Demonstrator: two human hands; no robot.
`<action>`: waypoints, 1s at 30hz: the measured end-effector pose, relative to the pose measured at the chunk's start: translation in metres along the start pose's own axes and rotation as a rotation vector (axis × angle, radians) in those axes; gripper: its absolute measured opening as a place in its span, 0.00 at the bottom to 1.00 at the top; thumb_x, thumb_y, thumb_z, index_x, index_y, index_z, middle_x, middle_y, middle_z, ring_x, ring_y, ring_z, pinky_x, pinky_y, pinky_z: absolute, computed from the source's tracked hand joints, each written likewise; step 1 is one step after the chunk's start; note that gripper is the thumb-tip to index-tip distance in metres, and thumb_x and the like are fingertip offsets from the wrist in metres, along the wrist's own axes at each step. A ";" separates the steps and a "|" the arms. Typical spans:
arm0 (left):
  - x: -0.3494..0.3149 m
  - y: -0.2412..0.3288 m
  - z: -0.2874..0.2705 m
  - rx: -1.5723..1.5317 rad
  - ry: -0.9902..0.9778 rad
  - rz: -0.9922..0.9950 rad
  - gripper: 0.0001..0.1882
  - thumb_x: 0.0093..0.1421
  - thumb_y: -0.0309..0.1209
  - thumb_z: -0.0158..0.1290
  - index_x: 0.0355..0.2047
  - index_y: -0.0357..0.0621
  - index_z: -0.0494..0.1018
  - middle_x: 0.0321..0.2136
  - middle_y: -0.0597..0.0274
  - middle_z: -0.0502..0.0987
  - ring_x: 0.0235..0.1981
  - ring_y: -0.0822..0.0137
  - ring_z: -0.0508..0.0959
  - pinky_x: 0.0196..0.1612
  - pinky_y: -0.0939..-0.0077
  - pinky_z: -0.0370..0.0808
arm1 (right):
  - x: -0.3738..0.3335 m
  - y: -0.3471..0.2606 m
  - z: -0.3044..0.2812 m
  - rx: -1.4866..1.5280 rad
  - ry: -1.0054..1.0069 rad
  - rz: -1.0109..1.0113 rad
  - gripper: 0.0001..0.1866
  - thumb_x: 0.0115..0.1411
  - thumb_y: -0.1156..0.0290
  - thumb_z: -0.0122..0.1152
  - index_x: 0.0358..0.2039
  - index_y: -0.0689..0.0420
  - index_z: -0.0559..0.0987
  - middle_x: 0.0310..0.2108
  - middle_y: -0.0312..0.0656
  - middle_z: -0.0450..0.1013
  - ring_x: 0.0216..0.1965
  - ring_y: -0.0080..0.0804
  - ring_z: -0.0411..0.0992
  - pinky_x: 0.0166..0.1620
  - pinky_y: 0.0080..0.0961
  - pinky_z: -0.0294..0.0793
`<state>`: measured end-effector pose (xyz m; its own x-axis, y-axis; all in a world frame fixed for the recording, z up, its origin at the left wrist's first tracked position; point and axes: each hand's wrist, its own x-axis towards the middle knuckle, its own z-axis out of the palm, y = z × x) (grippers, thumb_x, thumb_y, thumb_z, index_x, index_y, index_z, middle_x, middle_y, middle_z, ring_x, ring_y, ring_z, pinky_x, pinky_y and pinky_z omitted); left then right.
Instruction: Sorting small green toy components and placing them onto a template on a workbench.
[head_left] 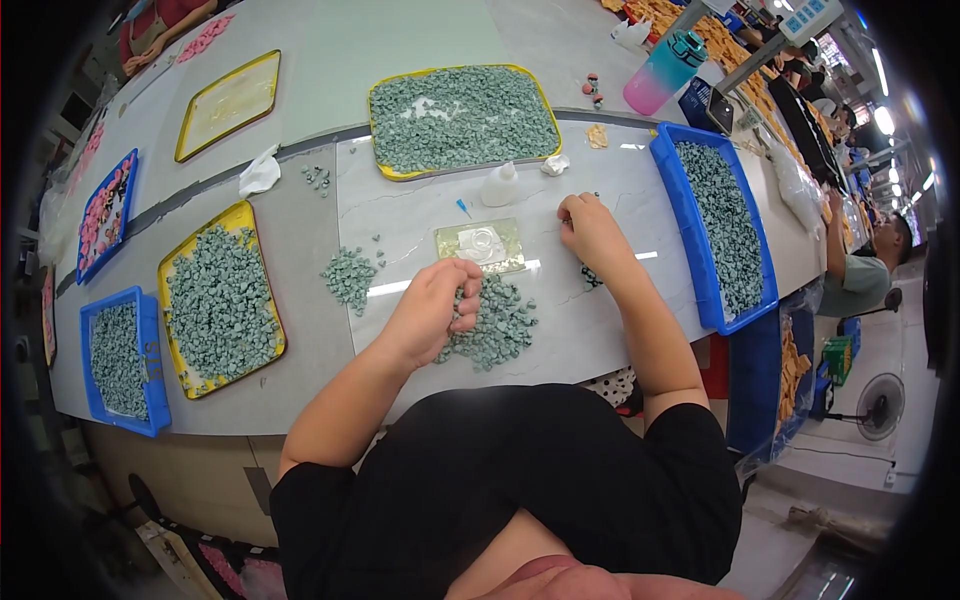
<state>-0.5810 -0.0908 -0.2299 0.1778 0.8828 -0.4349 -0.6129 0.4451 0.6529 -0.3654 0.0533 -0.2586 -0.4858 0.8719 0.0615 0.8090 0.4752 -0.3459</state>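
My left hand (pixel 437 308) is closed above a loose pile of small grey-green pieces (pixel 502 325); what its curled fingers hold, if anything, is hidden. Further right, the fingers of my right hand (pixel 590 230) are pinched together over the white table. Whatever lies in that pinch is too small to name. A few more green pieces (pixel 591 276) lie under my right wrist. Between the hands is a small yellowish plate (pixel 449 246) bearing a clear round item. Beyond it stand a white squeeze bottle (pixel 498 186) and a blue nozzle tip (pixel 463 207).
A yellow-rimmed tray (pixel 465 176) of green pieces lies at the far side, another (pixel 276 342) at left. Blue bins stand at right (pixel 703 300) and left (pixel 152 415). A blue-pink water bottle (pixel 660 80) is far right. Other people sit at the upper left and right.
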 end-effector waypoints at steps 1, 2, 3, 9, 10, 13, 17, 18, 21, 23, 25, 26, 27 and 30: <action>0.002 0.000 0.000 0.000 0.000 0.000 0.06 0.61 0.27 0.40 0.35 0.40 0.64 0.24 0.68 0.62 0.20 0.79 0.59 0.20 0.88 0.56 | -0.001 -0.005 -0.002 0.099 -0.003 0.019 0.09 0.51 0.79 0.54 0.35 0.61 0.75 0.32 0.45 0.70 0.32 0.36 0.70 0.39 0.26 0.70; 0.003 0.000 0.000 -0.013 0.004 0.019 0.06 0.61 0.27 0.40 0.35 0.39 0.65 0.25 0.67 0.62 0.21 0.79 0.59 0.20 0.88 0.56 | -0.003 -0.010 -0.004 0.100 -0.003 0.018 0.09 0.51 0.79 0.54 0.35 0.61 0.75 0.32 0.45 0.70 0.32 0.36 0.70 0.39 0.26 0.70; 0.005 -0.001 0.001 -0.026 0.008 0.038 0.06 0.62 0.26 0.39 0.36 0.39 0.65 0.25 0.67 0.62 0.22 0.80 0.59 0.19 0.88 0.56 | -0.005 -0.018 -0.008 0.228 -0.006 0.007 0.09 0.51 0.78 0.56 0.34 0.61 0.75 0.31 0.44 0.70 0.30 0.33 0.70 0.37 0.24 0.71; 0.011 -0.008 0.004 -0.026 -0.025 0.033 0.07 0.64 0.30 0.41 0.35 0.39 0.66 0.24 0.68 0.64 0.19 0.81 0.58 0.18 0.90 0.55 | -0.026 -0.063 -0.016 0.528 0.040 -0.172 0.09 0.47 0.77 0.63 0.31 0.60 0.76 0.28 0.41 0.72 0.27 0.28 0.71 0.30 0.20 0.71; 0.012 -0.009 0.003 -0.026 -0.024 0.033 0.07 0.64 0.30 0.41 0.35 0.39 0.66 0.24 0.68 0.64 0.19 0.81 0.58 0.18 0.90 0.55 | -0.029 -0.067 -0.016 0.534 0.052 -0.236 0.09 0.46 0.78 0.64 0.31 0.60 0.77 0.27 0.41 0.72 0.28 0.29 0.72 0.30 0.20 0.71; 0.012 -0.011 0.003 -0.009 -0.081 0.001 0.08 0.64 0.30 0.41 0.33 0.39 0.66 0.23 0.69 0.64 0.17 0.82 0.57 0.17 0.90 0.53 | -0.035 -0.075 -0.012 0.426 0.185 -0.441 0.10 0.45 0.78 0.64 0.31 0.59 0.77 0.28 0.40 0.72 0.28 0.32 0.72 0.30 0.23 0.72; 0.011 -0.014 0.001 0.014 -0.025 0.028 0.08 0.64 0.30 0.42 0.32 0.39 0.67 0.22 0.69 0.64 0.16 0.82 0.57 0.16 0.89 0.53 | -0.039 -0.080 -0.012 0.408 0.182 -0.599 0.11 0.45 0.78 0.64 0.31 0.59 0.77 0.28 0.41 0.72 0.29 0.35 0.72 0.31 0.25 0.73; 0.010 -0.015 0.000 0.021 -0.025 0.027 0.08 0.64 0.30 0.42 0.32 0.39 0.67 0.22 0.69 0.64 0.16 0.82 0.57 0.16 0.89 0.53 | -0.042 -0.082 -0.012 0.397 0.186 -0.613 0.10 0.45 0.78 0.63 0.32 0.60 0.76 0.29 0.42 0.72 0.29 0.37 0.72 0.32 0.27 0.73; 0.006 -0.014 -0.005 -0.019 -0.043 -0.011 0.08 0.64 0.29 0.42 0.32 0.37 0.67 0.23 0.69 0.64 0.17 0.82 0.57 0.16 0.89 0.53 | -0.045 -0.082 -0.010 0.381 0.187 -0.654 0.10 0.46 0.78 0.61 0.32 0.61 0.75 0.29 0.43 0.72 0.30 0.39 0.72 0.33 0.29 0.73; 0.003 -0.012 -0.006 -0.049 -0.032 -0.023 0.08 0.63 0.29 0.42 0.33 0.36 0.68 0.23 0.69 0.65 0.18 0.81 0.58 0.16 0.89 0.54 | -0.044 -0.081 -0.008 0.376 0.182 -0.680 0.11 0.46 0.78 0.61 0.33 0.61 0.75 0.30 0.43 0.72 0.31 0.39 0.72 0.33 0.29 0.73; 0.001 -0.009 -0.008 -0.079 -0.021 -0.035 0.08 0.63 0.28 0.42 0.34 0.34 0.68 0.24 0.68 0.65 0.18 0.81 0.58 0.17 0.89 0.55 | -0.039 -0.081 -0.006 0.313 0.220 -0.665 0.12 0.45 0.78 0.61 0.33 0.61 0.75 0.30 0.42 0.72 0.31 0.38 0.72 0.32 0.29 0.73; 0.000 -0.008 -0.009 -0.100 0.002 0.013 0.09 0.63 0.27 0.42 0.34 0.33 0.68 0.24 0.68 0.65 0.19 0.81 0.59 0.18 0.89 0.56 | -0.036 -0.080 -0.003 0.311 0.219 -0.666 0.12 0.45 0.78 0.61 0.33 0.61 0.75 0.30 0.42 0.72 0.31 0.38 0.72 0.32 0.29 0.73; -0.001 -0.007 -0.010 -0.120 0.025 0.061 0.09 0.62 0.27 0.41 0.35 0.32 0.69 0.25 0.68 0.65 0.19 0.80 0.59 0.19 0.89 0.57 | -0.032 -0.079 0.001 0.257 0.273 -0.671 0.12 0.44 0.79 0.62 0.33 0.62 0.76 0.29 0.42 0.72 0.29 0.36 0.72 0.31 0.27 0.73; -0.004 -0.004 -0.013 -0.124 0.032 0.130 0.09 0.62 0.26 0.43 0.37 0.32 0.68 0.25 0.67 0.66 0.20 0.80 0.60 0.20 0.88 0.59 | -0.024 -0.077 0.011 0.170 0.338 -0.702 0.13 0.43 0.81 0.63 0.32 0.63 0.76 0.28 0.41 0.72 0.28 0.35 0.71 0.29 0.27 0.72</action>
<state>-0.5891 -0.0981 -0.2383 0.0680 0.9255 -0.3725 -0.7200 0.3040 0.6239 -0.4197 -0.0054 -0.2442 -0.7146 0.3773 0.5891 0.2767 0.9259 -0.2574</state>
